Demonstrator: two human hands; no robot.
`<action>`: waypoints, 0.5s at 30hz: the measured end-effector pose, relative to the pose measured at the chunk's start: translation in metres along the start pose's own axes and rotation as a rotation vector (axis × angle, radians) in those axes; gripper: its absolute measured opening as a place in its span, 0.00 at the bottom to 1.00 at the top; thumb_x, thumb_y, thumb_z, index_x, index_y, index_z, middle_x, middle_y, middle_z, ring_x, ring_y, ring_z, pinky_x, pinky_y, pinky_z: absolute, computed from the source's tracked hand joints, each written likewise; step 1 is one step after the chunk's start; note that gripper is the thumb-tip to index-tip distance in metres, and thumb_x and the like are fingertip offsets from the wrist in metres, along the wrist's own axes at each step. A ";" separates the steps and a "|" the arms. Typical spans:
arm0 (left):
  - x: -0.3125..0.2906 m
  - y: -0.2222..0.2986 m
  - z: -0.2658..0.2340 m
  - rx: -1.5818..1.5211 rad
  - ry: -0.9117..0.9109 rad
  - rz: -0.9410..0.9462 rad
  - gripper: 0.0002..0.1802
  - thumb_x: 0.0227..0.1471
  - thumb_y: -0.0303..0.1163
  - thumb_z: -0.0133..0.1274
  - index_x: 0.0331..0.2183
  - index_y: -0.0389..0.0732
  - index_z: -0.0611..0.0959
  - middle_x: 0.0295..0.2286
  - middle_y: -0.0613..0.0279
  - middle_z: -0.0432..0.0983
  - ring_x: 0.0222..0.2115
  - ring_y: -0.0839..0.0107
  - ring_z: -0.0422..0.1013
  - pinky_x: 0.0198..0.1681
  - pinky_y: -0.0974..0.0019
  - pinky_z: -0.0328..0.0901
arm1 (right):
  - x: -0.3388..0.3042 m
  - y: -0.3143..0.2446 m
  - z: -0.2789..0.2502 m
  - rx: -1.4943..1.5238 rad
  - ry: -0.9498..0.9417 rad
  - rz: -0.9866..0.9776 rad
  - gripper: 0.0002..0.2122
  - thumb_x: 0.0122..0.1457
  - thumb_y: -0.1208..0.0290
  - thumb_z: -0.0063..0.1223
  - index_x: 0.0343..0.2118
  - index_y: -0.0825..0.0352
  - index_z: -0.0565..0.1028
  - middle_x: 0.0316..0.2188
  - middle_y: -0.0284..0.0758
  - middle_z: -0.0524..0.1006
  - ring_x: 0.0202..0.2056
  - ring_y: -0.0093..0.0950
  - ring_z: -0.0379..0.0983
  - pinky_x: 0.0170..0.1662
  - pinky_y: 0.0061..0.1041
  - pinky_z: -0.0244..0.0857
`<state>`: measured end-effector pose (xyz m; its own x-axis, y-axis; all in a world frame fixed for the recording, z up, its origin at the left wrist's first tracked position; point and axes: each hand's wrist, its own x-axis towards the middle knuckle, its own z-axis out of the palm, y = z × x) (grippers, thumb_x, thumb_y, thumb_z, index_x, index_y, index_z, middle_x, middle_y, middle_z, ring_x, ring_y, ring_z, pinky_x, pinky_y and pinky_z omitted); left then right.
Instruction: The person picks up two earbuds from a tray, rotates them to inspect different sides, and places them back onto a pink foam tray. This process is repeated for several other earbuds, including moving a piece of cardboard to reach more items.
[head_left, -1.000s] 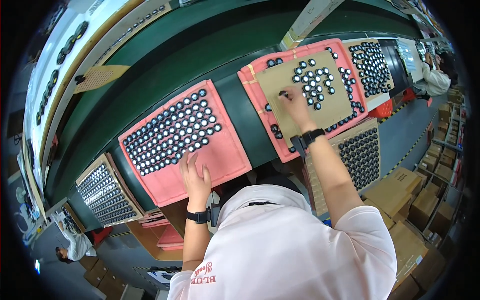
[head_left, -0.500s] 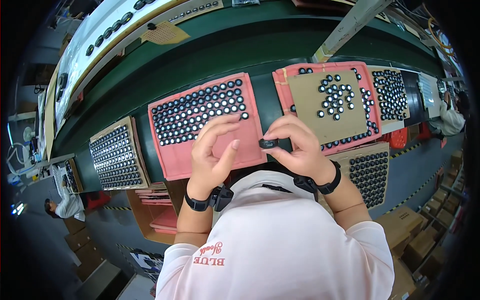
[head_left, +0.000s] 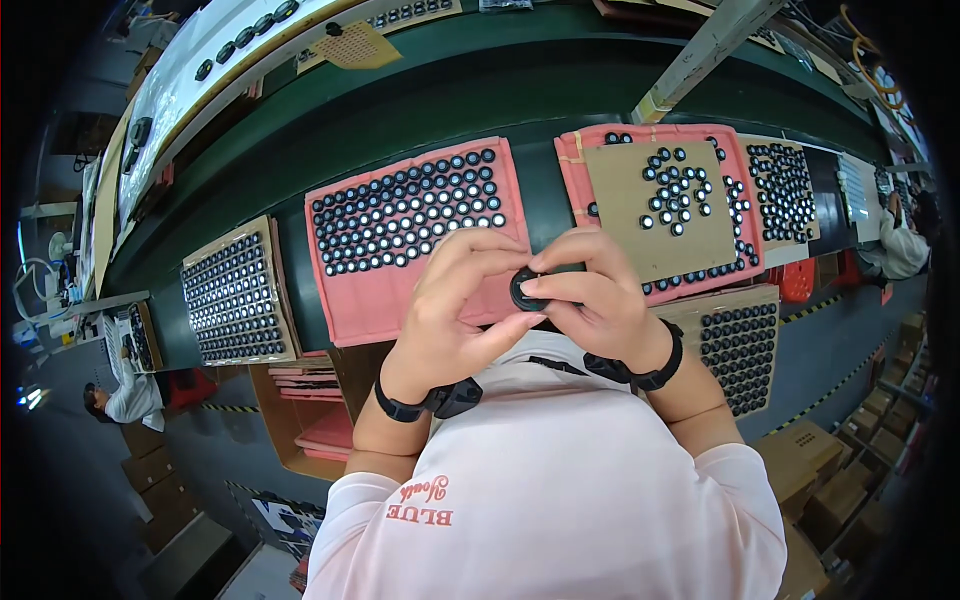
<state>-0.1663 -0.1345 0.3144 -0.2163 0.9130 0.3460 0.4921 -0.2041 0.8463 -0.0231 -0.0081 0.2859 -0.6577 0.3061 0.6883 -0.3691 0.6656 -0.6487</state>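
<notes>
Brown cardboard boxes point(head_left: 820, 470) are sitting stacked on the floor at lower right; more are standing at lower left point(head_left: 150, 470).

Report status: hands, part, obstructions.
Left hand and right hand both gripping one black round part. Held above pink tray edge. Nothing in the way.

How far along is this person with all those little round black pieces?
Most of the pink tray ahead is filled with rows of round pieces; its near strip is bare. In hand: the left hand and right hand hold one round black piece together. Left: the loose pieces scattered on the cardboard sheet.
</notes>
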 end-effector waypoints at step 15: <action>0.000 0.008 0.001 0.102 0.066 0.101 0.24 0.32 0.18 0.63 0.39 0.35 0.79 0.37 0.54 0.71 0.40 0.60 0.69 0.43 0.61 0.66 | -0.008 -0.011 -0.005 0.581 -0.074 0.562 0.11 0.52 0.85 0.54 0.40 0.72 0.71 0.37 0.37 0.72 0.39 0.26 0.69 0.43 0.25 0.65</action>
<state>-0.1615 -0.1360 0.3210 -0.2151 0.8638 0.4557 0.5962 -0.2535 0.7618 -0.0112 -0.0143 0.2890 -0.8807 0.4298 0.1991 -0.2392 -0.0406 -0.9701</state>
